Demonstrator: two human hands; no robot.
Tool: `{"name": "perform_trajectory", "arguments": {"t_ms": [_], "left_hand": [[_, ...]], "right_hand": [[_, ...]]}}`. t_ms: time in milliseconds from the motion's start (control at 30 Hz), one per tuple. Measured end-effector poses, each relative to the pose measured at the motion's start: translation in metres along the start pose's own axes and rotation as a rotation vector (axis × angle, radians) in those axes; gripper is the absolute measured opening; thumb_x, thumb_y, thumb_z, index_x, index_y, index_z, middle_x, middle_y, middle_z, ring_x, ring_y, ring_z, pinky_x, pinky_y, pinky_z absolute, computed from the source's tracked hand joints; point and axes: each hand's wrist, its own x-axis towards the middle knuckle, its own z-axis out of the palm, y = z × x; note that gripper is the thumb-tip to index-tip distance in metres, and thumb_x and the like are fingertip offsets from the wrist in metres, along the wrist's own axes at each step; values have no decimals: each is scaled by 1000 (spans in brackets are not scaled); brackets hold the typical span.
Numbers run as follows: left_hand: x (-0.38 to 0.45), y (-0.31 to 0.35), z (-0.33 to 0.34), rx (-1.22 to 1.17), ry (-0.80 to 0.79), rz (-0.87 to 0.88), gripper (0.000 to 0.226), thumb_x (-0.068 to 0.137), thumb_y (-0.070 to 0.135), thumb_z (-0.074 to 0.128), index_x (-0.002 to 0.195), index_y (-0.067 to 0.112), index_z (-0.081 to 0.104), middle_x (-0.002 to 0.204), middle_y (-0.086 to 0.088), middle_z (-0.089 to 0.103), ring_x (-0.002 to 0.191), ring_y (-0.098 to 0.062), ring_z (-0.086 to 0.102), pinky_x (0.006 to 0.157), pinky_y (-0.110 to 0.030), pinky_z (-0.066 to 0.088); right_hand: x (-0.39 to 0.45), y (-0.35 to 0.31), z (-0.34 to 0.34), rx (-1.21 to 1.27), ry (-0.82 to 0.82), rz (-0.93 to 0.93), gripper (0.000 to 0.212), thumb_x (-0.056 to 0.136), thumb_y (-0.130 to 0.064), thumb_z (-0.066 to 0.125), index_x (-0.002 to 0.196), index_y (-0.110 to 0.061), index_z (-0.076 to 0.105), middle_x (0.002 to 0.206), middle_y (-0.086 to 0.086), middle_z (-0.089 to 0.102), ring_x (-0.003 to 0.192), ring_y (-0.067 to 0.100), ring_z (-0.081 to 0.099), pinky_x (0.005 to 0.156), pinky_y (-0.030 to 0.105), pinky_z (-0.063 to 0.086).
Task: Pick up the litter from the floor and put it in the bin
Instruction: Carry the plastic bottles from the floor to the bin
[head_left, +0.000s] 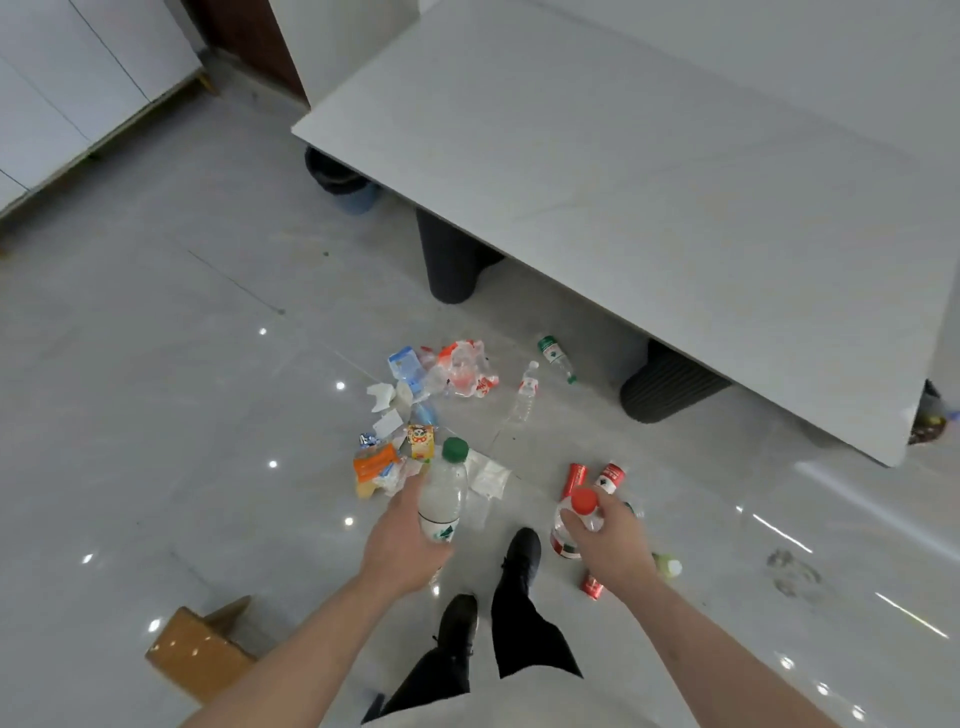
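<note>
A white cabinet (62, 88) is seen at the upper left of the frame. A cardboard box (200, 652) lies on the grey tiled floor (156, 364) at the lower left. A dark bin (340, 179) is partly hidden under the corner of the worktop (649, 171), upper centre, well apart from the litter.

Mid-frame, a heap of wrappers and cartons (400, 441) is spread on the floor, with a crumpled clear bag (465, 369) behind it. The left hand (402, 545) is closed round the lower part of a green-capped bottle (444, 493), held clear of the floor; its long axis runs nearly up the frame, cap towards the heap. Two dark shoes (493, 587) are planted between the hands.

Right of centre, two empty bottles (540, 379) lie near the worktop's dark ribbed leg (670, 395). The right hand (613, 545) is closed over a red-capped bottle (574, 525), its cap up-frame and its base towards the lower left. Red cans (576, 478) lie just beyond it, another red can (591, 587) below the wrist. A scuffed patch (795, 571) is noted on the floor at the right.
</note>
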Motion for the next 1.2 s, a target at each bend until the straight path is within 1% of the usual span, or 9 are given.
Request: {"name": "perform_trajectory", "arguments": {"t_ms": [100, 233, 333, 433, 533, 667, 833, 1033, 1200], "left_hand": [[-21, -12, -6, 33, -18, 61, 74, 65, 43, 76, 129, 44, 41, 121, 15, 57, 108, -13, 60, 91, -37, 52], [-48, -25, -6, 6, 19, 141, 68, 68, 54, 76, 128, 45, 46, 117, 20, 59, 110, -5, 59, 94, -36, 54], [-77, -11, -8, -21, 83, 233, 64, 68, 41, 79, 126, 37, 51, 116, 22, 55, 110, -2, 52, 94, -30, 49], [-99, 1, -1, 4, 82, 286, 66, 67, 19, 81, 125, 30, 50, 109, 27, 50, 104, -2, 52, 87, -28, 48], [-118, 23, 12, 47, 44, 294, 71, 65, 19, 79, 126, 36, 47, 111, 19, 57, 98, -7, 58, 78, -29, 51], [-141, 55, 53, 40, 6, 358, 80, 62, 33, 82, 132, 45, 43, 120, 18, 58, 111, -8, 58, 93, -37, 53], [-185, 98, 124, -15, 74, 362, 75, 77, 37, 82, 140, 24, 42, 131, 8, 50, 120, -13, 51, 104, -32, 44], [-261, 154, 197, -145, 125, 323, 58, 74, 24, 84, 117, 31, 45, 104, 16, 58, 96, -5, 60, 78, -23, 48], [-283, 189, 222, -125, 172, 332, 61, 72, 19, 82, 117, 35, 45, 103, 13, 62, 92, -6, 62, 66, -18, 44]], "right_hand": [[-48, 14, -1, 50, 34, 2, 20, 90, -35, 69, 108, -29, 64, 98, -13, 64, 94, 11, 59, 79, 29, 43], [-99, 35, -5, 135, 87, 63, 21, 89, -36, 70, 109, -30, 65, 99, -11, 66, 94, 13, 61, 83, 32, 47], [-128, 49, -12, 170, 123, 80, 11, 90, -32, 70, 98, -29, 63, 90, -11, 65, 85, 12, 59, 75, 30, 46], [-147, 64, -27, 180, 171, 62, 13, 89, -29, 71, 100, -23, 66, 93, -3, 68, 82, 10, 60, 68, 22, 44], [-158, 83, -49, 181, 199, 42, 16, 87, -31, 73, 101, -27, 66, 97, -6, 69, 90, 14, 63, 75, 28, 48], [-179, 116, -88, 147, 218, -34, 22, 87, -30, 73, 108, -34, 64, 103, -13, 67, 99, 14, 61, 85, 29, 45], [-210, 171, -149, 87, 190, -87, 34, 89, -34, 71, 122, -30, 64, 113, -11, 64, 106, 12, 58, 89, 24, 40], [-243, 234, -230, 58, 176, -133, 35, 90, -37, 69, 124, -31, 64, 114, -11, 65, 106, 11, 59, 88, 24, 39], [-232, 253, -280, 48, 160, -174, 33, 91, -41, 68, 123, -32, 63, 112, -11, 65, 105, 12, 59, 88, 29, 43]]}}
